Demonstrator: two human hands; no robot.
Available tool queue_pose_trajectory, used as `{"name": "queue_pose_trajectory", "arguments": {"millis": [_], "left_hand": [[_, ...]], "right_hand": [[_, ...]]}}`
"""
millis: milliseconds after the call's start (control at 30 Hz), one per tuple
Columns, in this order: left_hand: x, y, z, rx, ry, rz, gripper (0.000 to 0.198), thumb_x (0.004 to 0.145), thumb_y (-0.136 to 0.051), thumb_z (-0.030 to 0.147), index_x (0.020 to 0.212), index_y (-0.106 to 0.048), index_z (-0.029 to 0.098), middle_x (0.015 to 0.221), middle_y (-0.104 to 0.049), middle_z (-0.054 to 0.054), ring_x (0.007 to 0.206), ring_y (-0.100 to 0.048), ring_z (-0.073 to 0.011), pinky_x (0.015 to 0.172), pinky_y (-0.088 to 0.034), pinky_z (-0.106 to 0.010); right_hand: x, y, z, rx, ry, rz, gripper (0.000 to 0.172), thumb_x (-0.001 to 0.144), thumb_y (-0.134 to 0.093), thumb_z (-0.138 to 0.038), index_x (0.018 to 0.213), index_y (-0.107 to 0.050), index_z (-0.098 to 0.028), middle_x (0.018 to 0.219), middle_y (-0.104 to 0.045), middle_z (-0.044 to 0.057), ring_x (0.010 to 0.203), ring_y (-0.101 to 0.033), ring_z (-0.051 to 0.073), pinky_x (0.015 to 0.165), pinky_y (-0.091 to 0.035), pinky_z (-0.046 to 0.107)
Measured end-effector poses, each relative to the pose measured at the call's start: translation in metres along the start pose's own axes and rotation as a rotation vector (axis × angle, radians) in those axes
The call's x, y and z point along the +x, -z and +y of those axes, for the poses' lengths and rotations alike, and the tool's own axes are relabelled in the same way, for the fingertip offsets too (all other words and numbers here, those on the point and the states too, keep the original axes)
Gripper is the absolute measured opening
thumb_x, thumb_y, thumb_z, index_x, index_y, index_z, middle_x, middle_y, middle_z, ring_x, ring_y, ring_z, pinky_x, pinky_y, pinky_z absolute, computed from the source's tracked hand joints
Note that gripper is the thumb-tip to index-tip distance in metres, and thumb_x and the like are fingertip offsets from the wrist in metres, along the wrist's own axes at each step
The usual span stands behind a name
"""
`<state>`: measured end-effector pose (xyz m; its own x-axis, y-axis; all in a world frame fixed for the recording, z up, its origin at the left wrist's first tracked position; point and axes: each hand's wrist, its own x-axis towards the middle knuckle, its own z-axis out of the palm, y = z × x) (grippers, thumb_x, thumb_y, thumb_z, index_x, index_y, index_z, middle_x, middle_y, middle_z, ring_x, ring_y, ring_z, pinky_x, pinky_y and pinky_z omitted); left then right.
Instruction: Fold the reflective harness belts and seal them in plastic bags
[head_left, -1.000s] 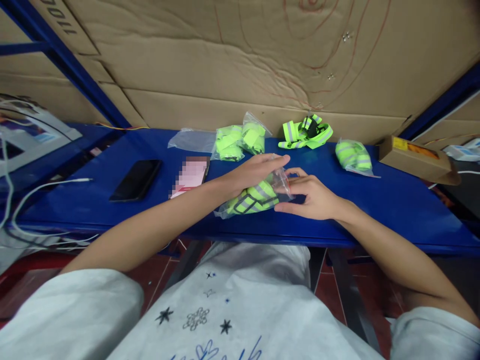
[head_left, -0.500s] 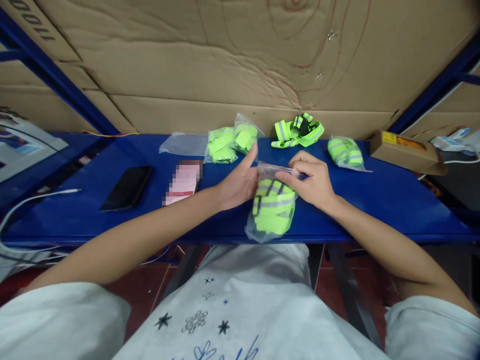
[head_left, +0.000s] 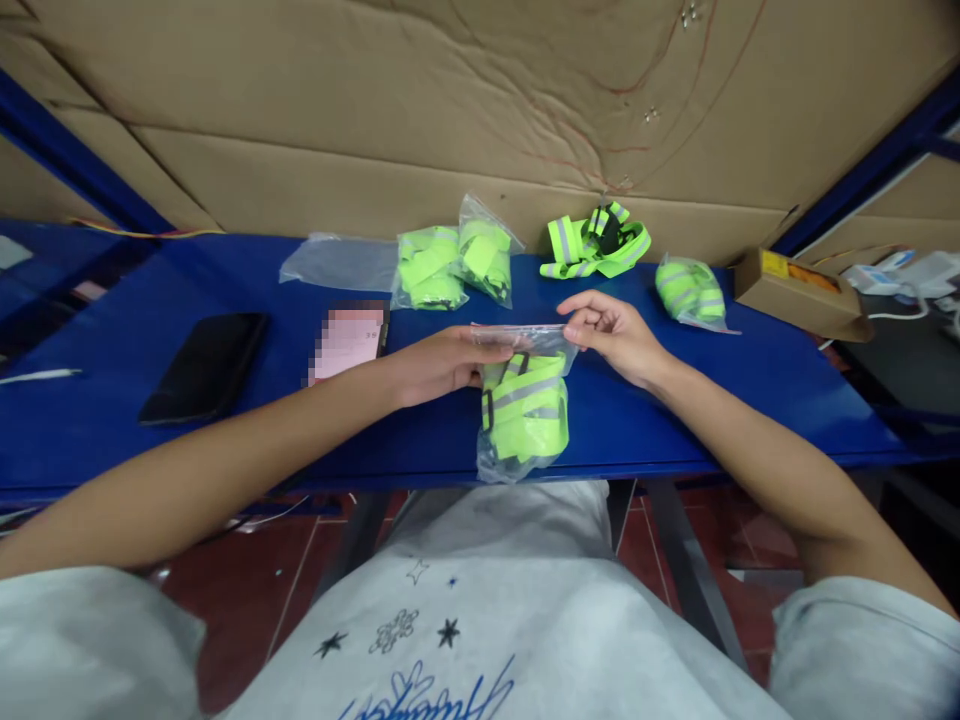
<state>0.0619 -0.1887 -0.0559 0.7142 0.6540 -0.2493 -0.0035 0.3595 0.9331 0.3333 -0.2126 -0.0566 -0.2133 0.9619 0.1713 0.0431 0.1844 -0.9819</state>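
Observation:
A clear zip bag (head_left: pixel 523 463) holding a folded neon-yellow reflective strap (head_left: pixel 529 415) hangs upright in front of me, over the table's near edge. My left hand (head_left: pixel 450 362) grips its upper left side, thumb across the front below the red-lined zip. With thumb and fingertips, my right hand (head_left: pixel 611 335) pinches the bag's upper right corner. Beyond my hands, two more bagged reflective straps (head_left: pixel 431 268) lie together, one leaning on the other. A loose reflective strap (head_left: pixel 596 245) with black parts is heaped behind my right hand.
Another bagged strap (head_left: pixel 690 292) lies at the right, beside an open cardboard box (head_left: pixel 799 295). On the left are a flat clear bag (head_left: pixel 337 262), a black phone (head_left: pixel 206 368) and a phone with a blurred pink screen (head_left: pixel 349 342). A cardboard sheet (head_left: pixel 337 110) backs the blue table (head_left: pixel 637 430).
My left hand has gone from spread fingers beside the bag to gripping its upper left. My right hand has moved to the top right corner. The bag has shifted slightly left.

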Motion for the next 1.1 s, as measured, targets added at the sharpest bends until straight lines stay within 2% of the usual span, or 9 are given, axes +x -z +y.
{"name": "queue_pose_trajectory", "arguments": {"millis": [67, 167, 300, 367, 467, 600, 767, 967, 1100], "left_hand": [[0.000, 0.000, -0.004, -0.022, -0.011, 0.012, 0.049, 0.079, -0.089, 0.053, 0.114, -0.082, 0.020, 0.124, -0.077, -0.013, 0.101, -0.073, -0.0206, 0.083, -0.056, -0.026], [-0.001, -0.001, -0.006, -0.060, -0.048, 0.009, 0.054, 0.083, -0.081, 0.063, 0.111, -0.082, 0.016, 0.121, -0.077, -0.015, 0.100, -0.072, -0.0213, 0.079, -0.055, -0.025], [-0.001, -0.001, -0.010, -0.096, -0.060, 0.050, 0.048, 0.084, -0.084, 0.054, 0.112, -0.081, 0.015, 0.118, -0.077, -0.015, 0.099, -0.072, -0.0209, 0.080, -0.056, -0.026], [0.000, 0.000, -0.011, -0.119, -0.067, 0.079, 0.047, 0.085, -0.084, 0.052, 0.114, -0.080, 0.015, 0.117, -0.077, -0.015, 0.100, -0.072, -0.0213, 0.084, -0.057, -0.027], [0.002, 0.001, -0.013, -0.157, -0.088, 0.120, 0.047, 0.085, -0.084, 0.050, 0.113, -0.079, 0.013, 0.117, -0.077, -0.015, 0.100, -0.073, -0.0218, 0.086, -0.058, -0.029], [0.004, 0.001, -0.012, -0.184, -0.122, 0.150, 0.046, 0.086, -0.082, 0.053, 0.110, -0.078, 0.014, 0.112, -0.078, -0.014, 0.096, -0.073, -0.0210, 0.083, -0.059, -0.029], [0.003, -0.001, -0.013, -0.158, -0.133, 0.133, 0.044, 0.088, -0.080, 0.054, 0.104, -0.079, 0.013, 0.106, -0.079, -0.013, 0.090, -0.073, -0.0205, 0.077, -0.057, -0.028], [0.007, -0.001, -0.015, -0.217, -0.147, 0.182, 0.041, 0.090, -0.078, 0.052, 0.104, -0.079, 0.013, 0.106, -0.079, -0.014, 0.090, -0.074, -0.0233, 0.081, -0.057, -0.033], [0.005, -0.004, -0.015, -0.144, -0.154, 0.169, 0.036, 0.097, -0.071, 0.048, 0.105, -0.079, 0.013, 0.103, -0.079, -0.012, 0.086, -0.072, -0.0186, 0.076, -0.055, -0.027]], "right_hand": [[-0.001, -0.005, 0.005, 0.057, -0.086, 0.023, 0.057, 0.067, -0.096, -0.056, 0.102, -0.072, -0.017, 0.071, -0.065, -0.004, 0.059, -0.054, 0.008, 0.056, -0.044, 0.021], [-0.007, -0.010, 0.009, 0.061, -0.165, 0.005, 0.051, 0.078, -0.085, -0.065, 0.083, -0.068, -0.017, 0.063, -0.063, -0.003, 0.052, -0.055, 0.009, 0.050, -0.040, 0.021], [-0.012, -0.014, 0.010, -0.024, -0.081, 0.028, 0.052, 0.088, -0.077, -0.065, 0.070, -0.059, -0.019, 0.051, -0.055, -0.004, 0.040, -0.047, 0.009, 0.040, -0.028, 0.022], [-0.007, -0.015, 0.012, -0.020, -0.024, 0.087, 0.052, 0.085, -0.080, -0.061, 0.067, -0.058, -0.019, 0.053, -0.056, -0.004, 0.042, -0.046, 0.008, 0.040, -0.027, 0.021], [0.007, -0.016, 0.015, 0.028, -0.040, 0.111, 0.051, 0.080, -0.086, -0.058, 0.065, -0.056, -0.019, 0.056, -0.057, -0.003, 0.044, -0.047, 0.008, 0.042, -0.031, 0.021], [0.020, -0.018, 0.017, 0.133, -0.112, 0.073, 0.051, 0.071, -0.090, -0.055, 0.065, -0.052, -0.021, 0.056, -0.055, -0.004, 0.043, -0.047, 0.009, 0.040, -0.033, 0.023], [0.017, -0.020, 0.015, 0.076, -0.099, 0.024, 0.058, 0.074, -0.086, -0.067, 0.068, -0.051, -0.022, 0.057, -0.051, -0.005, 0.047, -0.042, 0.008, 0.043, -0.033, 0.022], [0.020, -0.017, 0.014, 0.105, -0.093, -0.014, 0.065, 0.065, -0.093, -0.065, 0.069, -0.046, -0.022, 0.061, -0.048, -0.007, 0.052, -0.039, 0.007, 0.048, -0.036, 0.021], [0.019, -0.016, 0.015, 0.072, -0.113, -0.053, 0.062, 0.070, -0.088, -0.069, 0.068, -0.048, -0.022, 0.059, -0.049, -0.005, 0.051, -0.041, 0.010, 0.048, -0.038, 0.025]]}}
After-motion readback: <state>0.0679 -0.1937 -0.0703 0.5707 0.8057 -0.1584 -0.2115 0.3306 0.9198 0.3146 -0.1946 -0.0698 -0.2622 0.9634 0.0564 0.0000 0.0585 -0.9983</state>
